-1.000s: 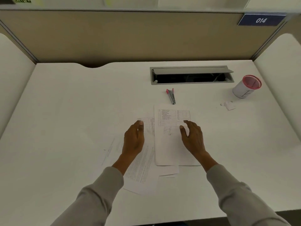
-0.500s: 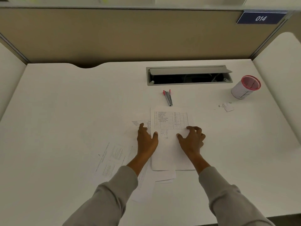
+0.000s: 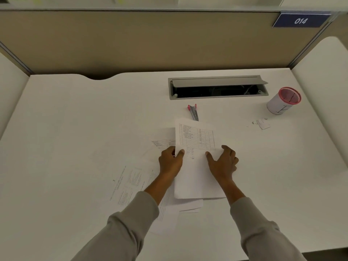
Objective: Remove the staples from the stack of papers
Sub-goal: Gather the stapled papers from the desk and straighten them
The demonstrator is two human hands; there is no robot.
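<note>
Beige partition walls close off the far side of a white desk (image 3: 75, 119), with a blue plate (image 3: 300, 20) reading 014 at the upper right. Set into the desk near its far edge is a grey cable hatch (image 3: 218, 87) with its lid raised. The stack of papers (image 3: 195, 178) lies near the middle of the desk, closer to the near edge. Its long axis runs from the near edge toward the far edge, leaning slightly, and a printed table sits at its far end. The left hand (image 3: 170, 161) grips the stack's left edge, thumb on top and fingers behind the edge. The right hand (image 3: 223, 162) holds the right edge, thumb flat on the top sheet and fingers curled at the side. Loose printed sheets (image 3: 131, 181) lie spread to the left of the stack and partly under it. A small red and silver stapler (image 3: 193, 112) lies just beyond the stack's far edge, its red end pointing toward the hatch. Toward the desk's right edge stands a white cup (image 3: 284, 100) with a pink rim, and a scrap of paper (image 3: 263, 124) lies near it.
</note>
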